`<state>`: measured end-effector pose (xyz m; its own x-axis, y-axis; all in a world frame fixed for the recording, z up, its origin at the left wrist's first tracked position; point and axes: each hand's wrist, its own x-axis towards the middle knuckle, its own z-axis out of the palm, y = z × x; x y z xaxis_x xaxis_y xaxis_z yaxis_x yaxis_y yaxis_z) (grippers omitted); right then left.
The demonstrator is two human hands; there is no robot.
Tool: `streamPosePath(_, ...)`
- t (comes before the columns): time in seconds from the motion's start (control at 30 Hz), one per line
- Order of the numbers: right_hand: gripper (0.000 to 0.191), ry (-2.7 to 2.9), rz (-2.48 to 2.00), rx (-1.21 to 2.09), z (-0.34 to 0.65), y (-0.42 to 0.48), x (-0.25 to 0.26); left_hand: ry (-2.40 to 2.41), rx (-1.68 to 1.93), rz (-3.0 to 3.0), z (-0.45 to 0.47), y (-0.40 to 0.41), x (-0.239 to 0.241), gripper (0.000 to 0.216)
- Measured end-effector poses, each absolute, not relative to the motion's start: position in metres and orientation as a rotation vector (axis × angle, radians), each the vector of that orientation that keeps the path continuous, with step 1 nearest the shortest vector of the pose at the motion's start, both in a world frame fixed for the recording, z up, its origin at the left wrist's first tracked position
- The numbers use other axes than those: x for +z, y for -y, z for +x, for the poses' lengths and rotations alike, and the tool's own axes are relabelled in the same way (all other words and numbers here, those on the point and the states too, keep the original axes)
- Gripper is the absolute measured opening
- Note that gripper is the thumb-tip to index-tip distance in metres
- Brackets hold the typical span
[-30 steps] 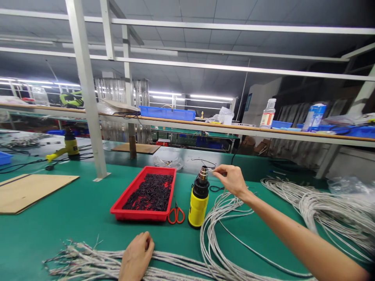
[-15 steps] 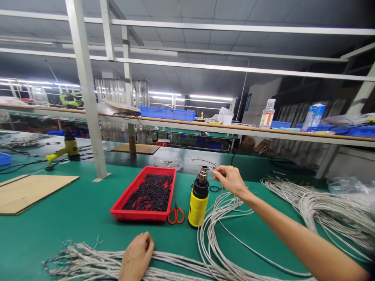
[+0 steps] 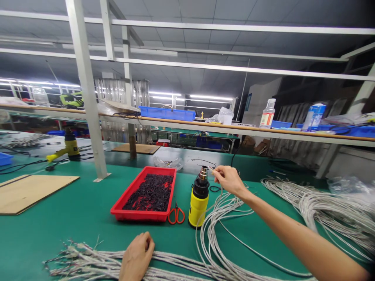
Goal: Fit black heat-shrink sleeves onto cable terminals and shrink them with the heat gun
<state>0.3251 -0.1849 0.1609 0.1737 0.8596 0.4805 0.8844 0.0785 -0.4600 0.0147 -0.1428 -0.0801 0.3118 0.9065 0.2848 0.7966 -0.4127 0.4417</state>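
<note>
My right hand (image 3: 228, 179) pinches the end of a white cable at the mouth of an upright yellow-and-black heat gun (image 3: 198, 205). The cable's tip points left, beside the metal nozzle. From that hand, loops of white cable (image 3: 212, 234) run down to the table. My left hand (image 3: 137, 255) lies over the bundle of white cables (image 3: 175, 260) at the near edge, its fingers curled in. What those fingers hold, if anything, is hidden. Stripped wire ends (image 3: 68, 257) fan out to its left.
A red tray (image 3: 117, 212) of small black pieces and red-handled scissors (image 3: 176, 214) lie left of the heat gun. More coiled white cables (image 3: 319, 207) lie at right. A wooden board (image 3: 35, 191) is on the left. A shelf (image 3: 222, 125) crosses behind, beside a white post (image 3: 88, 93).
Both hands stay almost where they were. The cable loop beside the heat gun has shifted slightly left, and the cable tip at the nozzle has barely moved.
</note>
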Motion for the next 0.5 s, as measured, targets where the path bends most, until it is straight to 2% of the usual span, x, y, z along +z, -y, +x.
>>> streamPosePath(0.5, 0.026, 1.588, -1.769, 0.065, 0.335, 0.197, 0.163, -1.554, 0.737, 2.347, 0.015, 0.142, -0.08, 0.022)
